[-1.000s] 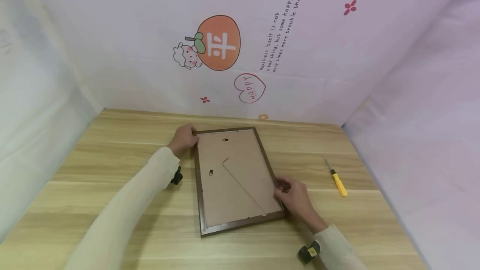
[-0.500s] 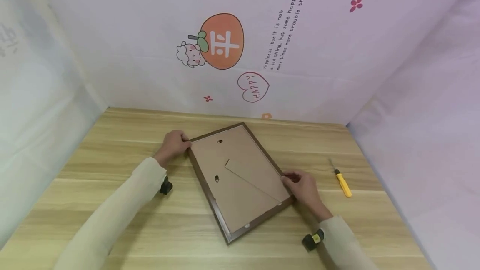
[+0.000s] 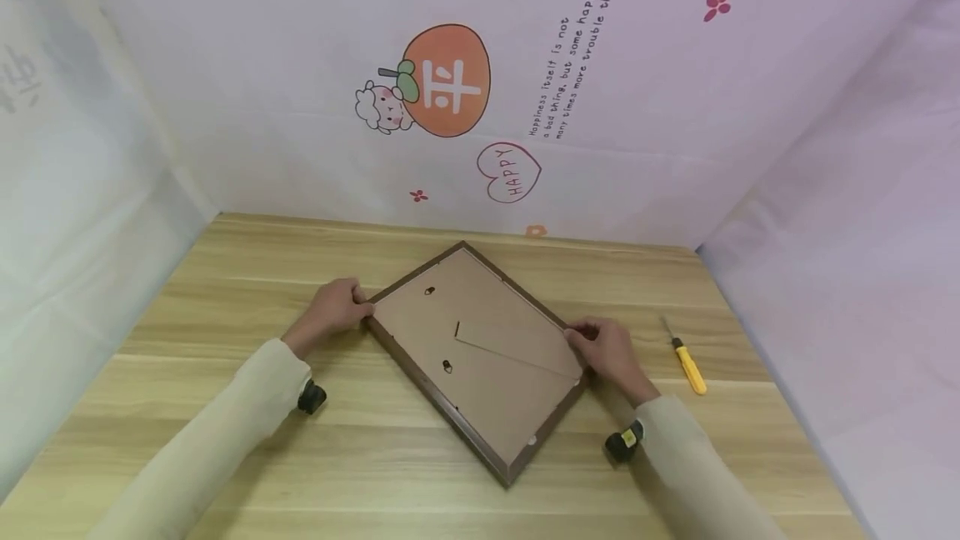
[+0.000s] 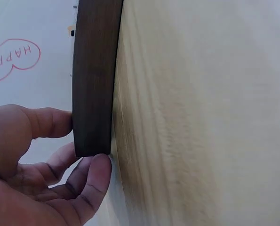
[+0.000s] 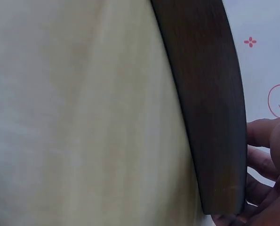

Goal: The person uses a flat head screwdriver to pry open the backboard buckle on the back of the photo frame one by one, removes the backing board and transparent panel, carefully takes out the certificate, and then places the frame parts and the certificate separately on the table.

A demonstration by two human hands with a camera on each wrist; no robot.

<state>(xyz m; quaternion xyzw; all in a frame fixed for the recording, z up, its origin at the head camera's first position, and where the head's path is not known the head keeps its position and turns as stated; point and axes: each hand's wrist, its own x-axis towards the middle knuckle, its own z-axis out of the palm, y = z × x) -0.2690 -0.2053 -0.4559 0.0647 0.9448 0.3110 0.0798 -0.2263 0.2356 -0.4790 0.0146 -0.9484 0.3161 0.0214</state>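
A dark brown picture frame [image 3: 442, 404] lies back up, turned cornerwise on the table. Its tan backing board [image 3: 495, 398] carries two small hanging rings and a slanted easel flap [image 3: 517, 344]. My left hand [image 3: 335, 307] grips the frame's left corner; in the left wrist view the thumb is on one face and curled fingertips [image 4: 100, 169] sit at the corner's end. At the right corner, my right hand [image 3: 606, 348] holds the frame between thumb and fingers. Dark frame side [image 5: 208, 103] fills the middle of the right wrist view, with the fingers partly hidden behind it.
A screwdriver with a yellow handle [image 3: 691, 370] lies on the wood-grain table [image 3: 375, 473] to the right of my right hand. A white printed sheet [image 3: 300, 107] hangs behind the table, and pale sheets flank both sides.
The picture frame has turned counterclockwise, from nearly upright to cornerwise. My left hand has moved left and nearer with its corner; my right hand has shifted right and slightly away.
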